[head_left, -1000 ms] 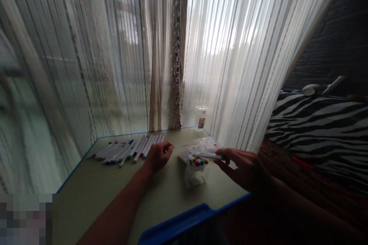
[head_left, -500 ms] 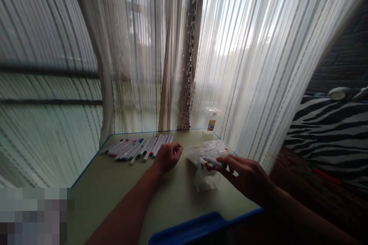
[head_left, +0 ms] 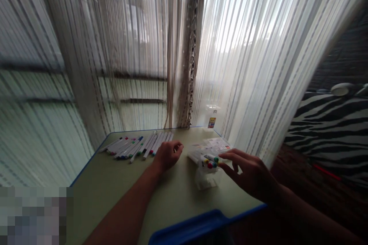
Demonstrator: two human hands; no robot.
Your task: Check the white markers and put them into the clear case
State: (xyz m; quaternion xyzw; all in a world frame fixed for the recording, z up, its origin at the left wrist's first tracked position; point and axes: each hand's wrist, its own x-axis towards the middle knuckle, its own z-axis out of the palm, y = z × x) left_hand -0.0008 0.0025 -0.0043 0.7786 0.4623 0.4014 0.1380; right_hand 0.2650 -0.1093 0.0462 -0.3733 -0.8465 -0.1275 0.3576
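Observation:
A clear plastic case (head_left: 206, 183) lies on its side on the table, its open end towards me. Inside it are several white markers (head_left: 212, 158) with green, yellow, red and teal ends showing. My right hand (head_left: 250, 170) is at the case's right side, its fingers apart and their tips close to the marker ends; whether they touch is hard to make out. My left hand (head_left: 169, 155) rests on the table left of the case, fingers curled in with nothing visible in them. Beyond it lies a spread row of white markers (head_left: 133, 148) with coloured ends.
The pale table (head_left: 123, 187) has a blue edge and a blue tray (head_left: 189, 227) at its front. A clear hanging package (head_left: 212, 120) with a coloured label stands at the back. Striped curtains (head_left: 138, 45) hang behind; zebra-patterned fabric (head_left: 333, 134) is at right.
The green-ended marker that my right hand held has gone further into the case, and the right fingers have come off it. My left hand stays where it was.

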